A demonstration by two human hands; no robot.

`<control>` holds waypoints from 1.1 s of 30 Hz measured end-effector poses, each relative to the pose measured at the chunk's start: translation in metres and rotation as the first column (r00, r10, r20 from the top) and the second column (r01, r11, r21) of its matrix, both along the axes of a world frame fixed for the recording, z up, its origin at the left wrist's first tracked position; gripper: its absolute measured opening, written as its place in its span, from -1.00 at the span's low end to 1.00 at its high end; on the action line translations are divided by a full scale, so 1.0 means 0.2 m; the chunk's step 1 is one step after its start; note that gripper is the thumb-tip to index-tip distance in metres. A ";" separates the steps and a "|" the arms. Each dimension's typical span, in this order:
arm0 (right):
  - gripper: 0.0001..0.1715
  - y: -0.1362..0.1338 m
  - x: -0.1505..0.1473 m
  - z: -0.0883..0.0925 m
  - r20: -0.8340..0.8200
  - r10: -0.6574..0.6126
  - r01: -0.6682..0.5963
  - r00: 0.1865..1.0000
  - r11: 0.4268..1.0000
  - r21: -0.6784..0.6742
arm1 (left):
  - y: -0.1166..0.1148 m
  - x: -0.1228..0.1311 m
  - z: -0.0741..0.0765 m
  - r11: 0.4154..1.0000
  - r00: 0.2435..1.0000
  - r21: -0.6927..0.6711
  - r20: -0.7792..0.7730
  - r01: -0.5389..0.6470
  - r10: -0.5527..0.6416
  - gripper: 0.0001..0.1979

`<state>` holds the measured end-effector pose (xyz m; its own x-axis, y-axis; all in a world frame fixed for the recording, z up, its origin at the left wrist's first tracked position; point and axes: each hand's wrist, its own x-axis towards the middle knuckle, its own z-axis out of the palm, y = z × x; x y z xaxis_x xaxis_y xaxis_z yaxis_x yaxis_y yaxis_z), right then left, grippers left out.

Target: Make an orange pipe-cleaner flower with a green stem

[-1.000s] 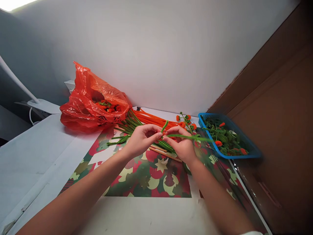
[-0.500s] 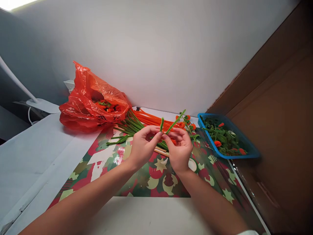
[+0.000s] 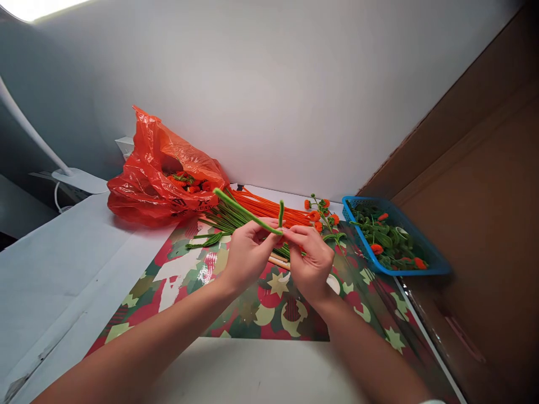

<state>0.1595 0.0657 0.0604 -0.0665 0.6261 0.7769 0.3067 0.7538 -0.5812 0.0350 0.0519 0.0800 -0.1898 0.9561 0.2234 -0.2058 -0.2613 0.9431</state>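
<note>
A bright green pipe cleaner is pinched between both my hands above the patterned mat. One long end slants up to the left over my left hand, and a shorter end stands upright between the hands. My right hand closes thumb and fingers on it at the bend, fingertips almost touching those of the left. Behind the hands lie a bundle of green pipe cleaners and a bundle of orange pipe cleaners. A leaf shape of twisted green pipe cleaner rests left of my left hand.
A red plastic bag with orange flowers inside stands at the back left. At the right is a blue basket of green leaves and orange pieces. Orange pipe-cleaner flowers lie beside it. A white tape roll is partly behind my right wrist.
The pipe cleaner's longer end has swung from leaning up to the right to slanting up to the left. The shorter end stays upright; my right fingers have closed in nearer the left.
</note>
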 end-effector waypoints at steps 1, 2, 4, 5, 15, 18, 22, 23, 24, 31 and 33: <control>-0.64 0.00 0.01 0.01 0.023 0.004 -0.004 1.000 1.000 0.004 | 0.00 0.00 0.00 1.000 1.000 0.006 0.001 0.000 0.000 -0.78; -0.64 0.00 0.01 0.01 0.038 0.007 -0.007 0.999 1.000 0.007 | 0.01 -0.01 0.00 1.000 1.000 0.008 -0.001 0.008 -0.008 -0.79; -0.64 0.01 0.02 0.02 0.050 0.011 -0.012 0.999 1.000 0.012 | 0.01 -0.02 0.00 0.999 0.999 0.015 -0.007 0.052 -0.051 -0.81; -0.64 0.02 0.03 0.03 0.053 0.013 -0.014 0.998 1.000 0.014 | 0.01 -0.03 0.01 0.997 0.997 0.019 -0.010 0.079 -0.079 -0.82; -0.79 0.04 0.04 0.08 0.012 0.043 -0.042 0.999 0.996 -0.077 | 0.01 -0.03 0.03 0.996 0.996 0.038 -0.048 0.081 -0.079 -0.78; -0.85 0.04 0.03 0.07 -0.105 0.036 -0.056 0.994 0.980 -0.188 | 0.01 -0.03 0.03 0.996 0.994 0.059 -0.089 0.065 -0.060 -0.80; -0.89 0.03 0.02 0.07 -0.123 0.056 -0.079 0.991 0.978 -0.192 | 0.00 -0.02 0.02 0.994 0.991 0.112 -0.135 0.015 0.000 -0.83; -0.89 0.03 0.02 0.07 -0.122 0.063 -0.086 0.991 0.977 -0.196 | 0.00 -0.02 0.01 0.991 0.989 0.132 -0.146 -0.003 0.022 -0.84; -0.90 0.03 0.02 0.08 -0.135 0.070 -0.098 0.988 0.971 -0.216 | 0.00 -0.02 0.01 0.987 0.985 0.159 -0.165 -0.022 0.048 -0.85; -0.80 0.03 0.00 0.14 -0.471 0.082 -0.369 0.878 0.743 -0.558 | 0.01 -0.04 -0.03 0.862 0.822 0.496 -0.447 -0.100 0.353 -0.85; -0.73 0.04 0.02 0.15 -0.574 0.061 -0.483 0.816 0.618 -0.621 | 0.02 -0.06 -0.05 0.803 0.757 0.591 -0.492 -0.073 0.431 -0.80</control>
